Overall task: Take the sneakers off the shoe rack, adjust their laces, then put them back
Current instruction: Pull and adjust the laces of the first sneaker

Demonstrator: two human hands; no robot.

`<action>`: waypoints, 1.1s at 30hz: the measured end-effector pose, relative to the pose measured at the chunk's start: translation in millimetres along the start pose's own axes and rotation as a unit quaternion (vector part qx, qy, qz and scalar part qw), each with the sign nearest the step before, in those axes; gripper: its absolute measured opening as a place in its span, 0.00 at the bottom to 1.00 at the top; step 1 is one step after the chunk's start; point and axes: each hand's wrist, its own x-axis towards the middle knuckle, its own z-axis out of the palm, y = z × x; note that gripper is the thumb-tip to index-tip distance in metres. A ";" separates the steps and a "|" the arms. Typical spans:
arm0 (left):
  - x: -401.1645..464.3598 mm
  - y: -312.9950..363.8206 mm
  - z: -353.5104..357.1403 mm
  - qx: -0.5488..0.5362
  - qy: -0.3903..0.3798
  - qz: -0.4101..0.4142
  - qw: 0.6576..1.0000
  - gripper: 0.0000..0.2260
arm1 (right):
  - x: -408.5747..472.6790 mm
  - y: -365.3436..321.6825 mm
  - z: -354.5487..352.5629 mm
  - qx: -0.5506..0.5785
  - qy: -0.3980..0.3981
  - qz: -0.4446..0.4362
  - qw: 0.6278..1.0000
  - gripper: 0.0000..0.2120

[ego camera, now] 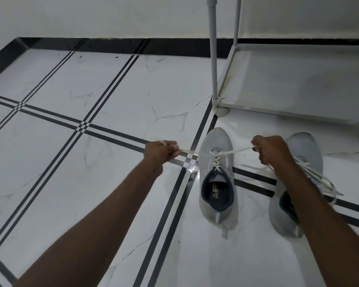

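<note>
Two grey sneakers stand on the tiled floor, toes pointing away from me. The left sneaker (217,179) has white laces (217,160) drawn out taut to both sides. My left hand (159,152) is closed on one lace end, well to the left of the shoe. My right hand (272,150) grips the other lace end, to the right of the shoe's toe. The right sneaker (305,154) lies partly behind my right forearm, its loose white laces (319,179) trailing to the right.
The white shoe rack (294,83) stands at the upper right on small wheels, its low shelf bare, with two upright poles (212,48). A white wall with a black skirting strip (112,46) runs behind. The floor is white marble tile with black stripes.
</note>
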 end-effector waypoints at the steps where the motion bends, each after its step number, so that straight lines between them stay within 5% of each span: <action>1: 6.0 -1.7 -7.4 -0.001 0.029 -0.031 0.999 0.03 | 0.5 2.2 -4.8 -0.113 0.005 -0.025 0.993 0.14; 4: 19.3 -10.2 -22.9 0.065 0.050 -0.066 0.994 0.07 | -0.5 6.5 -10.4 -0.343 -0.064 -0.085 0.933 0.15; 7: 9.8 -21.3 -11.4 0.229 0.036 -0.012 0.973 0.12 | -7.2 3.4 -3.1 -0.381 -0.127 -0.081 0.912 0.08; 9: -1.2 -27.9 10.2 0.399 -0.026 0.138 0.906 0.21 | -13.0 3.1 8.8 -0.399 -0.135 -0.103 0.901 0.07; 11: -11.9 -34.0 33.4 0.485 -0.137 0.240 0.829 0.19 | -18.6 7.4 24.1 -0.385 -0.139 -0.149 0.900 0.12; 14: -12.7 -47.3 49.3 0.523 -0.164 0.283 0.787 0.11 | -30.1 17.7 44.0 -0.342 -0.122 -0.210 0.908 0.09; 17: -8.9 -44.0 47.4 0.511 -0.132 0.283 0.801 0.07 | -26.1 26.9 49.7 -0.338 -0.097 -0.225 0.909 0.05; 20: -4.4 -29.8 40.5 0.488 -0.141 0.261 0.821 0.05 | -18.3 25.6 44.0 -0.179 -0.165 -0.076 0.967 0.10; 22: -1.1 -21.6 33.0 0.468 -0.162 0.238 0.836 0.04 | -13.7 26.4 33.0 -0.121 -0.204 -0.031 0.971 0.13; 26: 4.9 -24.4 7.3 0.437 -0.196 0.171 0.861 0.04 | -19.6 23.1 6.5 -0.133 -0.253 -0.058 0.957 0.16; 33: 6.3 -65.1 -25.8 0.373 -0.177 0.054 0.909 0.04 | -11.3 48.1 8.5 -0.271 -0.150 -0.101 0.946 0.15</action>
